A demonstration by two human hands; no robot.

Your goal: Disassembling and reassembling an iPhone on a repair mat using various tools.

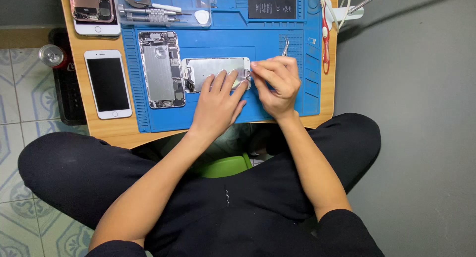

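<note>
My left hand [218, 100] lies flat on a detached phone screen panel [208, 68], fingers spread, pressing it onto the blue repair mat [277, 43]. My right hand [276, 81] pinches metal tweezers [285, 47] whose curved end sticks up past my fingers; the tips sit at the panel's right end, hidden by my fingers. An opened phone body [159, 68] lies beside the panel on its left.
A white phone [107, 83] lies face up on the wooden table [94, 123]. Another opened phone [93, 9], a clear tray with screwdrivers [158, 14], a black battery [271, 7] and red-handled pliers [325, 36] line the far side. A drink can [51, 55] stands at the left.
</note>
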